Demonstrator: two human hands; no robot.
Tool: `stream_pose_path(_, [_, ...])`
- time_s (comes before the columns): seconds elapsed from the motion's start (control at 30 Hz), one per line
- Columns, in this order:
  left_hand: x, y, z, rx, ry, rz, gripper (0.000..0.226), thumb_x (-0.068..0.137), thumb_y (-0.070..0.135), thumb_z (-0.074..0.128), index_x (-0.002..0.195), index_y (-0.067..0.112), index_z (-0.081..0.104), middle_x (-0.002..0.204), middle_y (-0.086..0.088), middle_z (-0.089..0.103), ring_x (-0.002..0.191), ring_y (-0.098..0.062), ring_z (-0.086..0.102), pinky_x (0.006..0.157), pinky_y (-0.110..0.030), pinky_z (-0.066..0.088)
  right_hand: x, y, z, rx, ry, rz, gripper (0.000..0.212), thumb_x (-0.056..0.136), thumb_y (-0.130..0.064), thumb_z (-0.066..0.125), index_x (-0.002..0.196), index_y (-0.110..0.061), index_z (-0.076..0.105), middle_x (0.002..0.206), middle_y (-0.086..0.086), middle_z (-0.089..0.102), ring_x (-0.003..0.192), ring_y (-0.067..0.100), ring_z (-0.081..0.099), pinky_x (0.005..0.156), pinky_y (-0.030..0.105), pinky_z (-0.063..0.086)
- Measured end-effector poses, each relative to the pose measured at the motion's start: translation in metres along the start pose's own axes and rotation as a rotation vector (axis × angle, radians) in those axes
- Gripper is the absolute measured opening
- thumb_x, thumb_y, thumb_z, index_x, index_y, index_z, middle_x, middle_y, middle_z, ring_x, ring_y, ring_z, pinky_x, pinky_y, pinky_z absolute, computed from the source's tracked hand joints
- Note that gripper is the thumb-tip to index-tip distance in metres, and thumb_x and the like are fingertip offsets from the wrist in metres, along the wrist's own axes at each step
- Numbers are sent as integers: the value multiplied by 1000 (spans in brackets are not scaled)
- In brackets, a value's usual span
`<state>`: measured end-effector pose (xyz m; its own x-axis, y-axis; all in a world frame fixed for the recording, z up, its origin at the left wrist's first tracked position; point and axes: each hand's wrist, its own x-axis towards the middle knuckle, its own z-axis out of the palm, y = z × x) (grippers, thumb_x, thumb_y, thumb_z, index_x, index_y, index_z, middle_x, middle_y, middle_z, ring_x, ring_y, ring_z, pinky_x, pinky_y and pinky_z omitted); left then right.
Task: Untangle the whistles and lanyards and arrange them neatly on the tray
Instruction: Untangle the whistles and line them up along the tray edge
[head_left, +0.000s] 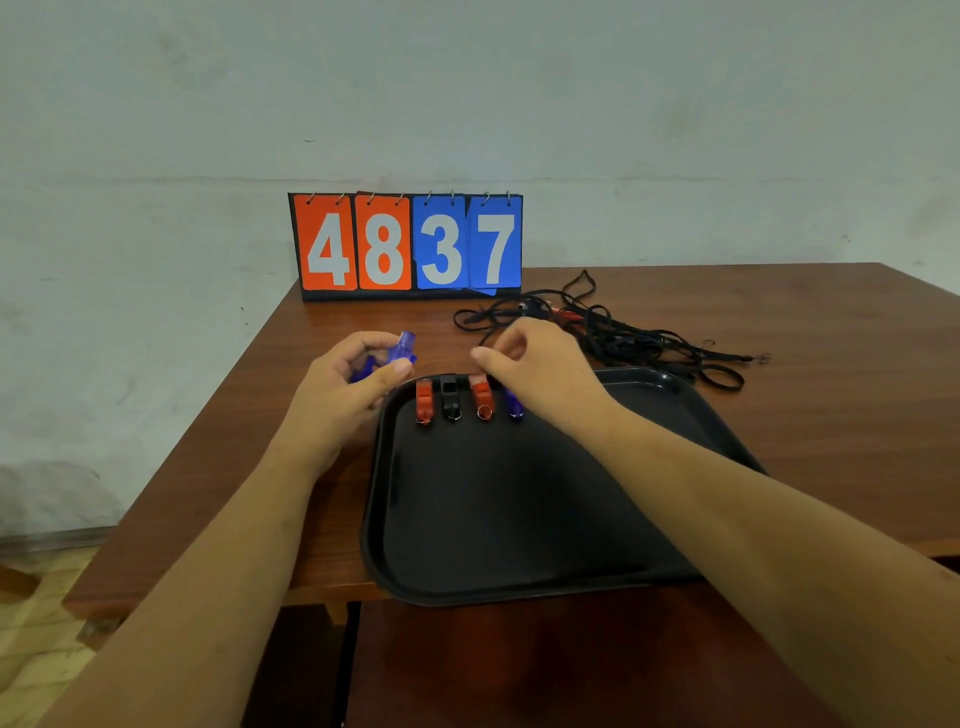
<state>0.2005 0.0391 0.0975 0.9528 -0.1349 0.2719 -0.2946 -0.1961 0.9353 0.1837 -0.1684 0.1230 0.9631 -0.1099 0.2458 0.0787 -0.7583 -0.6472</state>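
A black tray (519, 519) lies on the brown table. Along its far edge stand a red whistle (424, 400), a black whistle (450, 397), another red whistle (481, 396) and a blue whistle (514, 405), side by side. My left hand (353, 384) holds a translucent blue whistle (402, 349) just left of the tray's far corner. My right hand (540, 369) hovers over the tray's far edge with thumb and fingers pinched; whether anything is between them is hidden. A tangle of black lanyards (623, 332) lies behind the tray, with something red in it.
A flip scoreboard (408, 244) reading 48 and 37 stands at the table's back edge by the wall. The table's left edge (208, 426) drops off close to my left hand.
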Motion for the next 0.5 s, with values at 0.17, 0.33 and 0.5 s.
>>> stream_pose_path(0.17, [-2,1,-4,-70,-116,-30,18,81,23,71,95,25,60,82,11,69,59,-9,60,59,-23,48,-10,-34,0,331,-171,-32,36,92,-44,63,112,-14,68,76,-13,57,67,1,52,66,22,44])
stream_pose_path(0.33, [-2,0,-5,-109,-163,-16,32,71,31,71,99,20,61,93,-9,63,52,-5,54,47,-16,45,-11,-37,11,414,-207,20,29,93,-33,67,111,-11,70,71,-11,56,64,3,50,59,21,41])
stream_pose_path(0.5, [-1,-1,-5,-118,-199,10,40,67,37,75,100,19,62,86,-5,62,52,-5,52,46,-16,44,-15,-37,12,449,-222,40,29,91,-31,70,111,-11,71,73,-10,57,64,3,51,60,20,40])
